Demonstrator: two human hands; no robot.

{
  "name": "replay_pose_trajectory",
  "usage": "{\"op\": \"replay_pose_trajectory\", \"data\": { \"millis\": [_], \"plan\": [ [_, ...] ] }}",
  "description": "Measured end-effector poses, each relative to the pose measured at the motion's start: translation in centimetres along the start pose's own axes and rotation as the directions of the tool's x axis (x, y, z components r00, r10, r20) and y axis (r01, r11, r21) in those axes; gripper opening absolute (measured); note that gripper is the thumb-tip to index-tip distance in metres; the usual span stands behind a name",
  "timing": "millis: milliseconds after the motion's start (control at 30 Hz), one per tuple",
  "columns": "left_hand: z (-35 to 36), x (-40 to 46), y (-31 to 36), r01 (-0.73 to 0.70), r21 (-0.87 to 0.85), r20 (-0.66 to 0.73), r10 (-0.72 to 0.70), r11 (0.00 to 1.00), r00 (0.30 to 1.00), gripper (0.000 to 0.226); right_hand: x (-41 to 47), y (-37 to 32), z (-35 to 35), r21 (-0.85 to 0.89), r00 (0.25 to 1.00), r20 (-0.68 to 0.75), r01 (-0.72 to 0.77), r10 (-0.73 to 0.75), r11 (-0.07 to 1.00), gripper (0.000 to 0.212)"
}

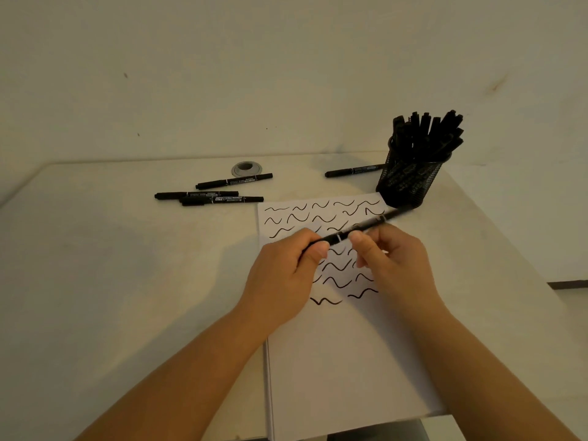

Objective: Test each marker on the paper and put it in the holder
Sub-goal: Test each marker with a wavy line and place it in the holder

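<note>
Both hands hold one black marker [366,225] slantwise above the white paper [343,361]. My left hand [283,275] pinches its near end, and my right hand [394,265] grips the barrel further along. The marker's far tip points toward the black mesh holder [410,183], which stands at the paper's far right corner packed with several black markers. The paper's upper half carries rows of black squiggles. Loose black markers lie on the table: three at the far left [234,181] [195,195] [222,200] and one [353,170] left of the holder.
A round grey cable grommet [246,169] sits in the white table [111,265] near the back wall. The table's right edge runs close past the holder and paper; its front edge lies under the paper's near end.
</note>
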State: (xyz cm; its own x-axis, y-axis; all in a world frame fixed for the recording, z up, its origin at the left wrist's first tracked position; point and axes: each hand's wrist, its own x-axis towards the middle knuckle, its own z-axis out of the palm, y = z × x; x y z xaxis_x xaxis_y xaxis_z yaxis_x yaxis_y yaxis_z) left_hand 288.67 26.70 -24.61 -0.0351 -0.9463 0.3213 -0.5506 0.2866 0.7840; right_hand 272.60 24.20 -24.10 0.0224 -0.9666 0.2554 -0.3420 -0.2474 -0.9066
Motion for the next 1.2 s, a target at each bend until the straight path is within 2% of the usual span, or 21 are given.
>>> {"op": "replay_pose_trajectory", "data": {
  "millis": [33,67,133,167,200,267,367,433,500,600,667,700,800,967,1100,1200],
  "plan": [
    [-0.2,0.1,0.0,0.025,-0.013,-0.037,-0.025,1.000,0.999,0.024,0.0,-0.2,0.0,-0.115,0.994,-0.084,0.057,-0.067,0.992,0.030],
    [-0.4,0.2,0.0,0.041,-0.016,-0.062,-0.042,0.999,0.997,0.023,0.0,-0.5,-0.2,-0.222,0.973,-0.130,0.161,-0.193,0.962,0.031],
    [-0.8,0.6,0.4,0.044,0.013,-0.067,-0.043,0.999,0.997,0.024,0.1,-1.4,-0.4,-0.430,0.871,-0.058,0.419,-0.487,0.800,0.015],
    [-1.0,0.9,0.8,0.031,0.033,-0.059,-0.029,0.999,0.998,0.025,0.3,-1.8,-0.4,-0.513,0.819,0.016,0.500,-0.574,0.698,0.012],
    [-1.1,1.2,1.1,0.007,0.058,-0.051,-0.004,0.998,0.999,0.026,0.4,-2.0,-0.3,-0.575,0.783,0.087,0.544,-0.616,0.611,0.019],
    [-1.4,2.0,2.1,-0.055,0.128,-0.040,0.060,0.990,0.997,0.024,1.2,-2.7,-0.5,-0.630,0.745,0.157,0.581,-0.648,0.516,0.021],
    [-1.8,3.8,3.8,-0.133,0.211,-0.024,0.141,0.968,0.990,0.025,2.8,-3.6,-1.7,-0.638,0.694,0.202,0.628,-0.691,0.445,0.019],
    [-2.2,5.3,4.9,-0.189,0.225,-0.011,0.196,0.956,0.980,0.033,4.2,-4.0,-2.7,-0.659,0.692,0.229,0.628,-0.685,0.414,0.018],
    [-2.3,6.9,5.8,-0.232,0.181,-0.010,0.238,0.956,0.971,0.040,5.8,-4.6,-3.9,-0.676,0.750,0.161,0.558,-0.642,0.482,0.015],
    [-1.9,9.9,5.8,-0.197,0.077,-0.024,0.200,0.977,0.980,0.042,8.4,-5.5,-5.9,-0.550,0.868,-0.084,0.368,-0.489,0.749,0.019],
    [-1.2,12.7,5.1,-0.136,0.167,0.009,0.137,0.976,0.991,0.033,10.0,-5.8,-7.4,-0.352,0.901,-0.213,0.291,-0.379,0.890,0.021],
    [-0.7,14.2,4.4,-0.105,0.256,0.034,0.099,0.961,0.994,0.027,10.7,-5.8,-8.0,-0.289,0.904,-0.248,0.274,-0.348,0.918,0.022],
    [0.9,18.1,1.8,-0.053,0.469,0.114,-0.001,0.881,0.993,0.019,12.4,-5.5,-9.5,-0.201,0.894,-0.301,0.280,-0.331,0.939,0.027],
    [3.2,21.1,-1.9,-0.021,0.598,0.227,-0.144,0.801,0.963,0.030,13.6,-4.2,-10.2,-0.094,0.871,-0.389,0.286,-0.299,0.954,0.042],
    [4.6,21.7,-3.3,-0.023,0.642,0.242,-0.174,0.766,0.955,0.034,14.1,-3.0,-10.0,-0.148,0.897,-0.316,0.275,-0.309,0.950,0.060],
    [5.4,21.9,-3.9,-0.023,0.662,0.238,-0.181,0.749,0.954,0.031,14.3,-2.1,-9.5,-0.216,0.914,-0.253,0.267,-0.318,0.939,0.061]
  ]
}}
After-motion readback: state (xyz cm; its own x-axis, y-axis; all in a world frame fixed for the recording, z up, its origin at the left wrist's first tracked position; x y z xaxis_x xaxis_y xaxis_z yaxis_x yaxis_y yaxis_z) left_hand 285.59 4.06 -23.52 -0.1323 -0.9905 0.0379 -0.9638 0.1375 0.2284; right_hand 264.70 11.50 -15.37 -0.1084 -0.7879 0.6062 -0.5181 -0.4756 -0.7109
